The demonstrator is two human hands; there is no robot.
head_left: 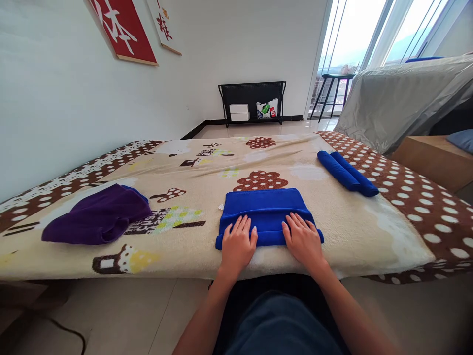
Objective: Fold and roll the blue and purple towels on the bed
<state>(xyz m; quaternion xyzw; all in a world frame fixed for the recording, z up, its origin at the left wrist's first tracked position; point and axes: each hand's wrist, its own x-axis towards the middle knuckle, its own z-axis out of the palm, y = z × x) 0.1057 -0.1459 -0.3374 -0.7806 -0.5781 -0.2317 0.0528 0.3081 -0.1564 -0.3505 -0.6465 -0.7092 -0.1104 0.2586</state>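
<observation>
Rectangular blue cloth (268,219), near edge rolled, lay on cream-and-brown plush blanket (207,183), ctr. front. My L hand (238,245) & R hand (304,242) rested on it, fingers open, extended. Two rolled blue cloths (338,170) lay to R; crumpled purple cloth (96,214), to L.

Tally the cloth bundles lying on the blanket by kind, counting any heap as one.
Blue rolls: 2
Part-rolled blue cloth: 1
Purple heap, some blue showing at its far edge: 1
Total: 4
</observation>
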